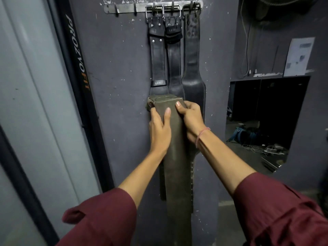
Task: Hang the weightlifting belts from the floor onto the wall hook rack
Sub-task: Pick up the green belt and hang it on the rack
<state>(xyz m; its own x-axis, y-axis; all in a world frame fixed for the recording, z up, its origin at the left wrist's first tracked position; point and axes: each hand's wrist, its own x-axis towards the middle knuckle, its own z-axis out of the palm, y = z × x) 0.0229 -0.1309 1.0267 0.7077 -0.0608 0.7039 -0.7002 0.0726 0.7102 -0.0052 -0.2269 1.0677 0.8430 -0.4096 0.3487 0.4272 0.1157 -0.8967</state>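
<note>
Brown belt [174, 157]: at the centre of the view, upright in front of the dark wall [115, 86], upper end doubled over, the long tail hanging toward 6 o'clock and out of frame. Off the floor, not on any hook.

Left hand [159, 128]: at 9 o'clock of the belt's upper part, grasping its left edge, thumb laid up the front face, fingers wrapped behind and hidden.

Right hand [190, 119]: at 3 o'clock of the same part, clenched round the right edge, thumb tip on the front face just beside the left thumb. Pink bracelet [201, 135] on the wrist. Maroon sleeves [276, 210] on both forearms.

Black belts [158, 59]: three, side by side at 12 o'clock, hung by their buckles, lower ends reaching behind the brown belt's top.

Hook rack [127, 8]: metal strip at 12 o'clock along the top edge; hooks toward 11 o'clock bare, hooks toward 1 o'clock loaded.

Black post [78, 55]: at 10 o'clock, slanted, lettered "PROZVOFIT".

Sheet of paper [298, 56]: at 2 o'clock, on the wall; cords [246, 50] hanging just left of it.

Opening [266, 112]: at 3 o'clock, dark inside, cables and clutter on its floor.
</note>
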